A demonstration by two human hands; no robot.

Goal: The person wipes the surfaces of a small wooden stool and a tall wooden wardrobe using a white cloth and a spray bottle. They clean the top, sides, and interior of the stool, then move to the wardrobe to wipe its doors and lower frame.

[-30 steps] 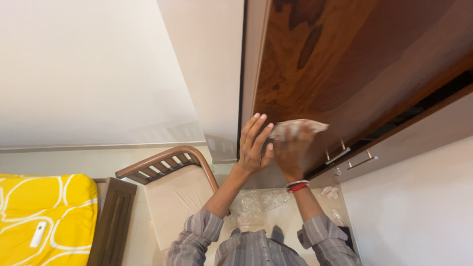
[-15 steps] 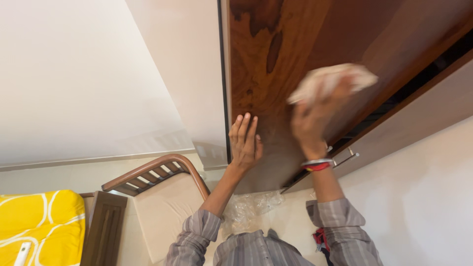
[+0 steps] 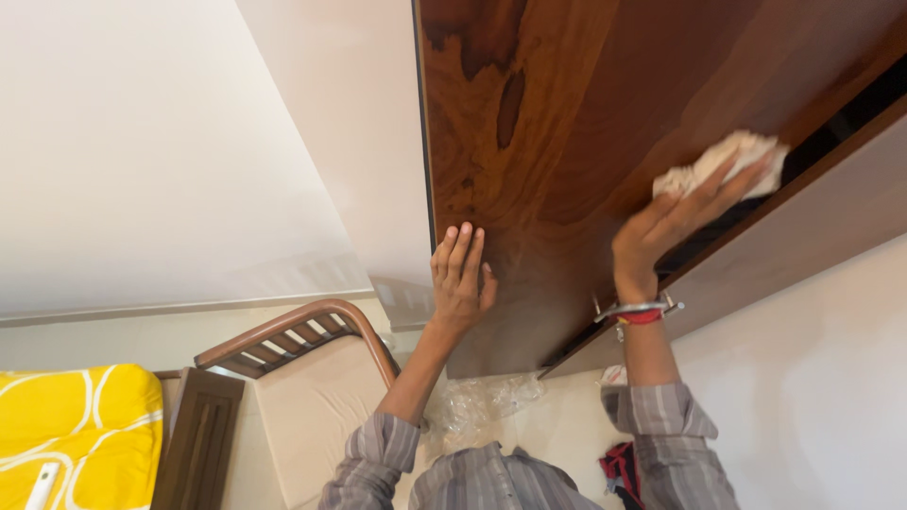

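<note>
Right hand (image 3: 666,236) presses crumpled white cloth (image 3: 727,161) against wooden cabinet door (image 3: 567,142), fingers closed over it. Left hand (image 3: 460,279) open, flat on same door, lower left of cloth.

grey striped sleeves (image 3: 378,458), red wristband (image 3: 641,317)

Around the wooden chair, away from the work

We take the curved wooden chair (image 3: 283,342) with its slatted back as our landmark: its cream seat cushion (image 3: 316,416) lies just below the slats. To the chair's left we see a dark wooden panel (image 3: 196,444), and beyond that a yellow cushion with white loops (image 3: 80,425), with a small white object (image 3: 40,484) resting on it. To the chair's right, crumpled clear plastic (image 3: 482,401) lies on the pale floor, and further right a red and black item (image 3: 621,469). Above the chair rises a plain white wall (image 3: 151,151).
</note>
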